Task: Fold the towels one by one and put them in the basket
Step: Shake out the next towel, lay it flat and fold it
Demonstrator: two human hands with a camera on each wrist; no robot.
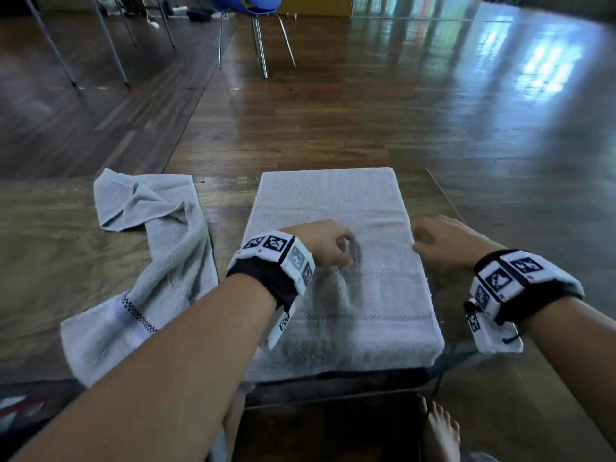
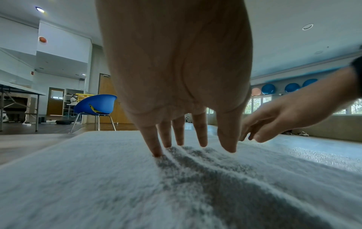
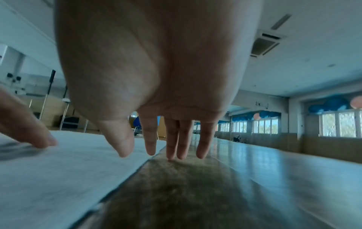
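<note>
Two towels lie on the wooden table (image 1: 50, 235): a folded towel (image 1: 333, 201) flat in the middle, long axis running away from the person, and a crumpled towel (image 1: 166, 248) to its left. The left hand (image 1: 321, 243) rests straight fingertips (image 2: 156, 152) on the folded towel. The right hand (image 1: 443, 241), fingers extended, holds nothing at its right edge, fingertips (image 3: 170, 157) touching the table.

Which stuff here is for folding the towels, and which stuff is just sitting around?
For the job:
- folded towel, left hand on it, right hand at its right edge
- crumpled towel beside it
- table

Just lying about:
- blue chair on the floor behind
- exercise balls by the windows

No basket shows.
</note>
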